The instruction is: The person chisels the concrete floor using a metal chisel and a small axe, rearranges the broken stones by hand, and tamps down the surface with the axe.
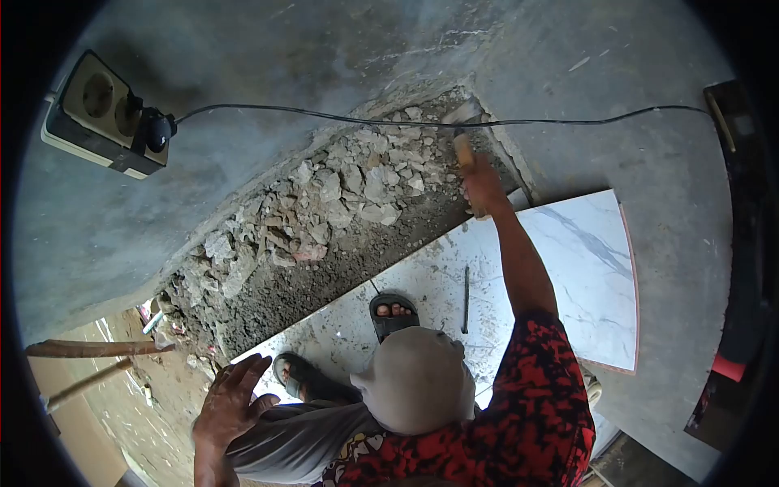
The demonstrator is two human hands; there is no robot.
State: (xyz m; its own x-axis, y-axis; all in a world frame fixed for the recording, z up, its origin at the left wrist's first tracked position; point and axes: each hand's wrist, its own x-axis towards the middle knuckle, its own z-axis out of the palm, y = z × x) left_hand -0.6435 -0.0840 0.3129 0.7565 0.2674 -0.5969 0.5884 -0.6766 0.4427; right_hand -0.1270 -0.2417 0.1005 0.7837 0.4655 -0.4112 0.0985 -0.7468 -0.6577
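My right hand [482, 185] grips a wooden-handled tool [463, 149] at the far corner of a strip of dug-up ground. The tool's pale head is motion-blurred over the soil, so its exact kind is unclear. Broken rubble [357, 187] fills much of the strip, with loose dark soil [284, 300] along its near side. My left hand [231, 402] hovers by my bent leg at lower left, thumb apart from the fingers and nothing in it. A thin dark metal rod [466, 300] lies on the dirty white tiles [438, 272].
A black cable [357, 121] crosses above the rubble from a socket block [105, 114] at upper left. Grey walls bound the strip. At right lies a marble-patterned tile [580, 268]. Sandalled feet [393, 315] rest on the tiles; wooden poles [97, 349] are at left.
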